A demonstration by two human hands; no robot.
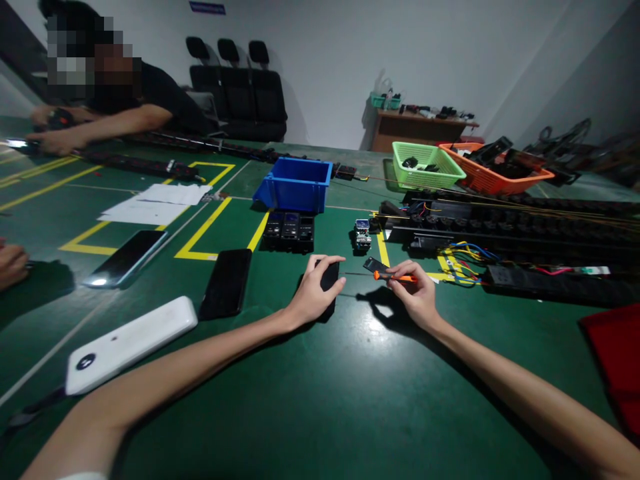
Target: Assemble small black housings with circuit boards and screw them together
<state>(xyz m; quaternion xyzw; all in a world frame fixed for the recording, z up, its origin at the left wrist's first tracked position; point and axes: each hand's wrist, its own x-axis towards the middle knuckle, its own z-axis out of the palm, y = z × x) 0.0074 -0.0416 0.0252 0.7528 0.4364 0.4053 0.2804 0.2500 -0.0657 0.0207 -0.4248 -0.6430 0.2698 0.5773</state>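
Observation:
My left hand [315, 291] is closed round a small black box-shaped housing [330, 277], holding it on its side above the green table. In my right hand [416, 293] is a screwdriver [387, 275] with an orange and black handle, its thin shaft pointing left at the housing. Whether the tip touches it I cannot tell. A small flat black piece [373, 265] lies just behind the screwdriver. Beyond it stands a little module with circuit boards [363, 235]. Several black modules [289, 231] sit side by side in front of a blue bin [296, 187].
Left of me lie a white power-bank-like device [131, 345], a black phone [227, 283] and another phone [126, 259]. Black rails with wires [500, 227] fill the right side, near green [425, 175] and orange baskets [500, 177]. Across the table a person [160, 100] works.

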